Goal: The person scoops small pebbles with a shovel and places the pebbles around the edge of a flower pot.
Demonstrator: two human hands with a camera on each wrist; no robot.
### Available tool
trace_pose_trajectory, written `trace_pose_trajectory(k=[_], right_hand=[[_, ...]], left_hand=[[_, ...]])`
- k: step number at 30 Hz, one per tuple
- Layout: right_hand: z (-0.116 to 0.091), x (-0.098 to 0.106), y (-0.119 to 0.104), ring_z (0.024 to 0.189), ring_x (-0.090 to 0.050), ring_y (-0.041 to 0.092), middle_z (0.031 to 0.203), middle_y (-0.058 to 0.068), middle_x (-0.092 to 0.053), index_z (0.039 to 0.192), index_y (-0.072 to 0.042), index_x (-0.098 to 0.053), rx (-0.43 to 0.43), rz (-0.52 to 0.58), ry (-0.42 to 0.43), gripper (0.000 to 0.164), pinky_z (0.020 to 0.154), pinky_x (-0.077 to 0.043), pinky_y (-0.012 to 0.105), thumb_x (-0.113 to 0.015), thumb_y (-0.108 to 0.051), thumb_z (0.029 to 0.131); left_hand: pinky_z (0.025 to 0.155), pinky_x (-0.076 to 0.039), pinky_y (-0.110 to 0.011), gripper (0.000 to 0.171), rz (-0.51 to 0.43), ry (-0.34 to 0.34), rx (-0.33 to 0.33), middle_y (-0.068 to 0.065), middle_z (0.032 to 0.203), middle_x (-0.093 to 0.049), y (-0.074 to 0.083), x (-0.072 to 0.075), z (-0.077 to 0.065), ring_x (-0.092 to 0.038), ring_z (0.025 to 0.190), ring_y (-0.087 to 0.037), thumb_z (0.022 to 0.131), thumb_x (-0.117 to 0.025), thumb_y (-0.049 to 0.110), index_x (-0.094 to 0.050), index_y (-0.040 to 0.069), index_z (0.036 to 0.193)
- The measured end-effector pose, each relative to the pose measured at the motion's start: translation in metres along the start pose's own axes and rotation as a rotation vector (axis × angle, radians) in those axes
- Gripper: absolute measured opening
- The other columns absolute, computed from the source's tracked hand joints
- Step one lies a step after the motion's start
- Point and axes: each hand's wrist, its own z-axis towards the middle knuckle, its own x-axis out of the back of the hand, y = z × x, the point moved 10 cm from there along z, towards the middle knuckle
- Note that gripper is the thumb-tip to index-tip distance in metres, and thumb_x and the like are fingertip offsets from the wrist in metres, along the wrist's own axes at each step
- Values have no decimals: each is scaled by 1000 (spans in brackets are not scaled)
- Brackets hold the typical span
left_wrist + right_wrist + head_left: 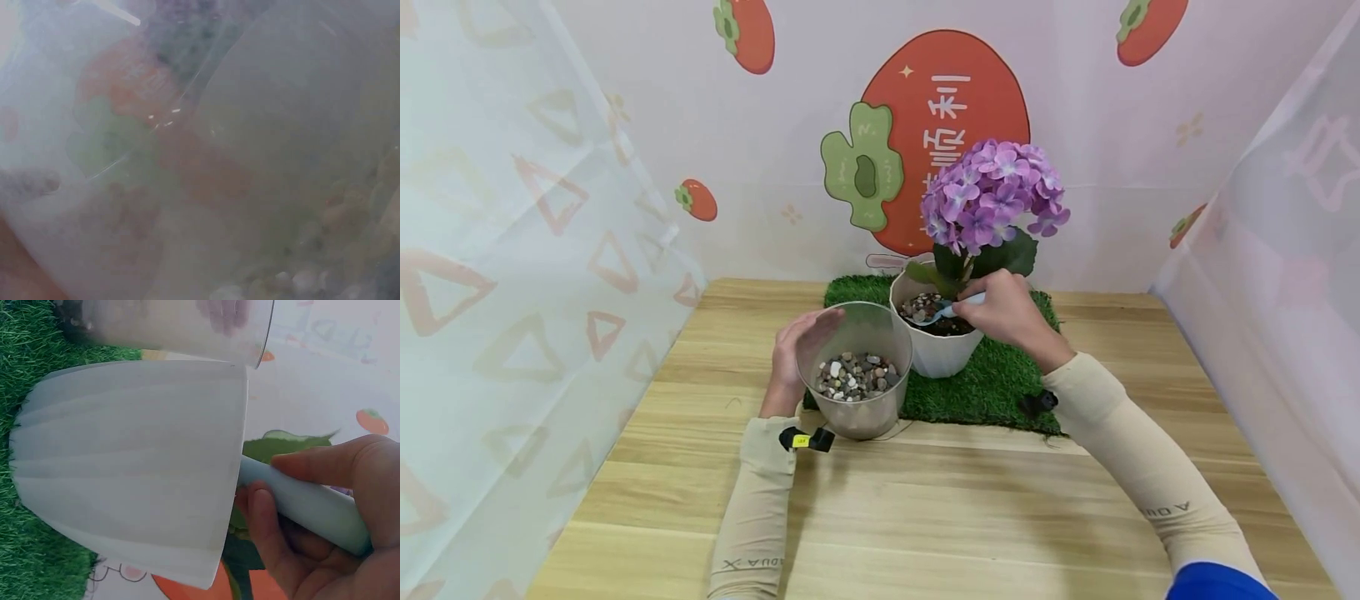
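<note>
A clear plastic container (862,421) with mixed pebbles (859,375) in its bottom stands at the front edge of the grass mat. My left hand (788,358) holds it from the left, fingers bent round its far side. Just behind, to the right, is a white fluted pot (942,357) with a purple hydrangea (992,196). With my right hand (1011,312) I grip the pale blue handle (319,509) of a small trowel (946,311). Its blade is inside the pot, over pebbles and dark soil. Through the container wall (144,237), the left wrist view is hazy.
Under the pot lies a green artificial grass mat (977,400) on a wooden table (925,517). A printed sheet with persimmons (951,108) hangs behind, and pale sheets (527,250) line both sides.
</note>
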Motion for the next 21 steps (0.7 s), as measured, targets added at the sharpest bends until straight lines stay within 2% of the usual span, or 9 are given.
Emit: trace_pose_trajectory(k=[7, 13, 18, 21], right_hand=[[2, -2, -5, 41, -32, 8, 95, 14, -83, 103, -7, -85, -37, -58, 0, 21, 43, -30, 23, -73, -20, 91], [1, 1, -7, 43, -38, 9, 86, 11, -82, 94, -8, -86, -62, -104, -21, 17, 45, -33, 23, -72, -18, 90], [-1, 3, -8, 43, -38, 8, 80, 10, -81, 92, -7, -85, -83, -144, -62, 18, 45, -35, 23, -72, -18, 91], [-2, 4, -9, 43, -39, 8, 82, 11, -81, 94, -6, -85, -87, -155, -88, 18, 46, -36, 23, -72, -18, 92]], left_hand=[[119, -52, -39, 37, -8, -9, 2, -13, 122, -79, -4, 3, 3, -74, 119, -26, 111, -39, 8, -68, -9, 127], [120, -51, -43, 37, -50, -38, -27, -18, 122, -78, -2, 0, 4, -75, 119, -28, 110, -38, 4, -66, -13, 127], [118, -53, -41, 37, -60, -33, -23, -18, 122, -78, -2, 1, 4, -75, 119, -28, 110, -39, 5, -67, -12, 126], [118, -53, -41, 37, -53, -24, -15, -17, 122, -78, -2, 1, 3, -75, 119, -27, 111, -39, 7, -68, -10, 126]])
